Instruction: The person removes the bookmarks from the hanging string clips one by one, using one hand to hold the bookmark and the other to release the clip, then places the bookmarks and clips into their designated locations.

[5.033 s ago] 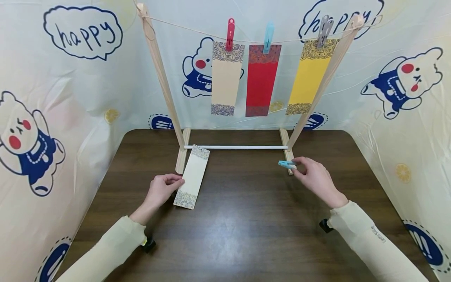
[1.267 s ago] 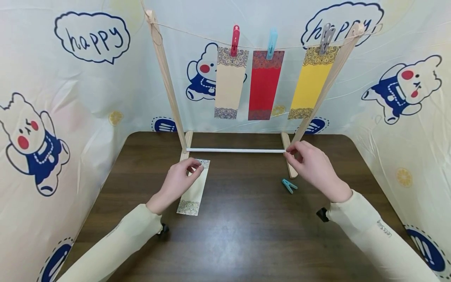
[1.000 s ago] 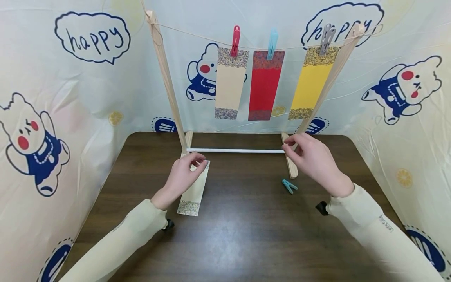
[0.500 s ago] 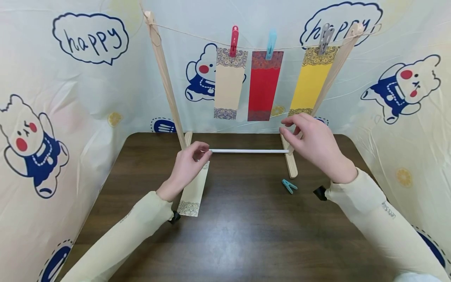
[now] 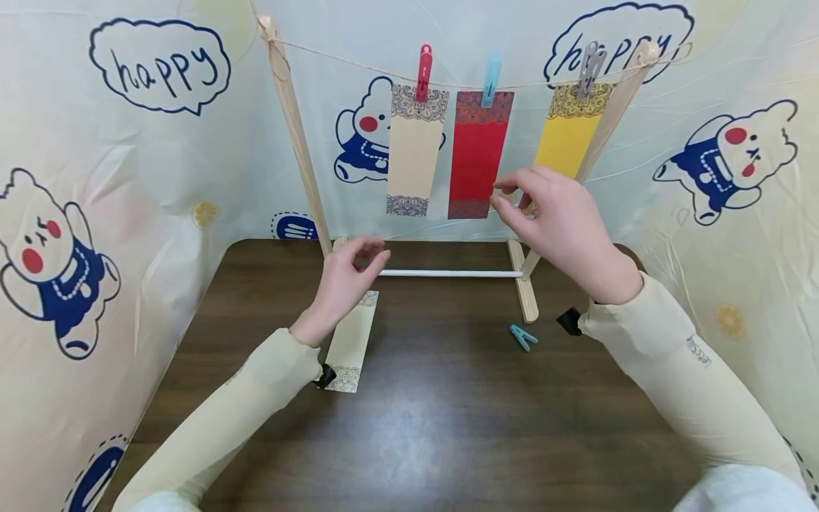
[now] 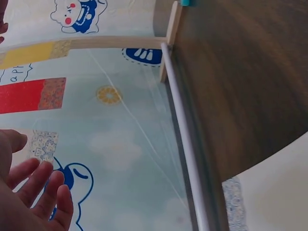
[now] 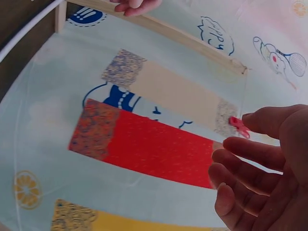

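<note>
Currently, the left hand [image 5: 342,281] and the higher right hand [image 5: 559,224] are raised, fingers loosely curved and parted from the thumbs. The red card [image 5: 480,155] hangs lengthwise from the line [image 5: 345,61]; the loose pale card [image 5: 352,341] lies nearer the left edge of the table [image 5: 441,427], long axis towards the far edge.

On the patterned cloth [image 5: 237,156] I can read "happy" in the left bubble [image 5: 160,92], and again in the right bubble [image 5: 617,25], where a wooden post [image 5: 617,114] partly covers it. The right sleeve [image 5: 678,377] carries dark lettering [image 5: 698,351] too small to make out
</note>
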Demonstrator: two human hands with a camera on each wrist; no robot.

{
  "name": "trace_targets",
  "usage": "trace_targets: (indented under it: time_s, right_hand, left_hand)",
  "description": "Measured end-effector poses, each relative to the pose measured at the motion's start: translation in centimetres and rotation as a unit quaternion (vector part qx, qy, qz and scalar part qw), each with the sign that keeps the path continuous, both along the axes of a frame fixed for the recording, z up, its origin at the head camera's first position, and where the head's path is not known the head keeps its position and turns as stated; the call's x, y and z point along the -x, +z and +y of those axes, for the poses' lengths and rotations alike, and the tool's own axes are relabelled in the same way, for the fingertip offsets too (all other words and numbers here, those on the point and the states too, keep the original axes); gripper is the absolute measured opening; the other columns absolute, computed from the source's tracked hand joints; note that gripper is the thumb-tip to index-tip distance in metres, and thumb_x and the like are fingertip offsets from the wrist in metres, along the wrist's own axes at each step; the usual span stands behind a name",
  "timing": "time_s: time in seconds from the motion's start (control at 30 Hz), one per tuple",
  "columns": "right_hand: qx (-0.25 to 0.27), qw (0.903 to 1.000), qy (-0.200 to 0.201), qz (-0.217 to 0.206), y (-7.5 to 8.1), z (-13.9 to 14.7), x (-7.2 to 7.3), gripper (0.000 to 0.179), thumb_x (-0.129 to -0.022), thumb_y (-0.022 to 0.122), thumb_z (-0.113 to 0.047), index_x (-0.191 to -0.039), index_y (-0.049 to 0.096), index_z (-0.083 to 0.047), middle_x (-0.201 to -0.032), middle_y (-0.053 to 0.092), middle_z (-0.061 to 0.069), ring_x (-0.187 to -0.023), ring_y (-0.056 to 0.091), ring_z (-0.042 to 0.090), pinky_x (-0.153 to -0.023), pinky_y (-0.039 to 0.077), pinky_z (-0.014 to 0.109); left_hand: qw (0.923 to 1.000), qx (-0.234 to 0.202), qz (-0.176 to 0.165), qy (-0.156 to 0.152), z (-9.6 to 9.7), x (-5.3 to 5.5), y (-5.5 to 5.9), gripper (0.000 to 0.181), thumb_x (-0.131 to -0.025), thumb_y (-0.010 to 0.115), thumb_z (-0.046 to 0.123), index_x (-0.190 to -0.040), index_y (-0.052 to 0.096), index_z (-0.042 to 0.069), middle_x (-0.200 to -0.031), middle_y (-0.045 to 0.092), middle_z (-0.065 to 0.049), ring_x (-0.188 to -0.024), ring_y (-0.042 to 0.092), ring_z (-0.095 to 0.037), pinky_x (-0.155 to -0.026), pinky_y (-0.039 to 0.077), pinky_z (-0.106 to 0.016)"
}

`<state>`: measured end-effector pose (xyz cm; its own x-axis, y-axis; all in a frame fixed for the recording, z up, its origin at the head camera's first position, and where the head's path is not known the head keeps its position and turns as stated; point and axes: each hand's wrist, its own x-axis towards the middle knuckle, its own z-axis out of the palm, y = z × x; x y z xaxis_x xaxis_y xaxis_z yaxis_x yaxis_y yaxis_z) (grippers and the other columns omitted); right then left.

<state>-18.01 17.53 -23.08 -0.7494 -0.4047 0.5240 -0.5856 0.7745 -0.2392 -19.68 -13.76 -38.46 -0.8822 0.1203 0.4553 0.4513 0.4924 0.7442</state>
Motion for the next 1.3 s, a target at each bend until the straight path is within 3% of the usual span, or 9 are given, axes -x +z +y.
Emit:
trace_targets:
  time_s: [0.43,0.63,0.83,1.07,1.3]
  right_hand:
    - [0.005,0.9998,-0.012,-0.016,3.0,-1.6,0.8,0.033,-0.100,0.070,-0.023,-0.126,0.070,-0.004,-0.119,0.071,0.015,-0.092,0.066,0.029,-0.081,0.052,0.044]
    - [0.005,0.9996,-0.021,-0.020,4.3,-2.1,1.3,0.035,-0.102,0.067,-0.026,-0.129,0.069,-0.004,-0.124,0.070,0.016,-0.095,0.067,0.030,-0.085,0.053,0.045]
    - [0.012,0.9997,-0.019,0.001,5.5,-2.6,2.0,0.034,-0.103,0.065,-0.027,-0.129,0.070,-0.006,-0.124,0.071,0.014,-0.097,0.065,0.028,-0.083,0.051,0.042]
    - [0.024,0.9993,-0.020,0.021,7.1,-3.2,2.9,0.034,-0.104,0.064,-0.027,-0.129,0.070,-0.005,-0.122,0.071,0.014,-0.103,0.065,0.028,-0.092,0.051,0.041]
    - [0.018,0.9983,-0.010,0.054,8.9,-3.8,4.1,0.037,-0.105,0.062,-0.029,-0.132,0.069,-0.005,-0.128,0.070,0.014,-0.109,0.062,0.028,-0.102,0.046,0.037]
  left_hand:
    - [0.9996,-0.028,0.002,0.004,0.5,1.4,2.3,0.023,-0.101,0.070,0.018,-0.119,0.071,0.004,-0.110,0.074,-0.010,-0.097,0.067,-0.023,-0.077,0.057,-0.038]
    - [0.9991,-0.035,0.018,0.019,1.0,2.1,3.0,0.025,-0.101,0.071,0.020,-0.119,0.073,0.002,-0.110,0.075,-0.010,-0.098,0.068,-0.022,-0.074,0.055,-0.033]
    - [0.9976,-0.052,0.035,0.029,1.4,3.0,3.9,0.025,-0.101,0.071,0.020,-0.119,0.073,0.003,-0.112,0.075,-0.010,-0.099,0.068,-0.021,-0.073,0.052,-0.029]
    - [0.9927,-0.098,0.051,0.049,1.7,4.3,4.6,0.024,-0.101,0.072,0.021,-0.118,0.073,0.005,-0.109,0.075,-0.009,-0.094,0.066,-0.019,-0.071,0.049,-0.027]
    - [0.9897,-0.124,0.039,0.061,1.8,5.1,5.0,0.024,-0.101,0.071,0.023,-0.118,0.074,0.007,-0.109,0.075,-0.008,-0.094,0.064,-0.016,-0.073,0.049,-0.025]
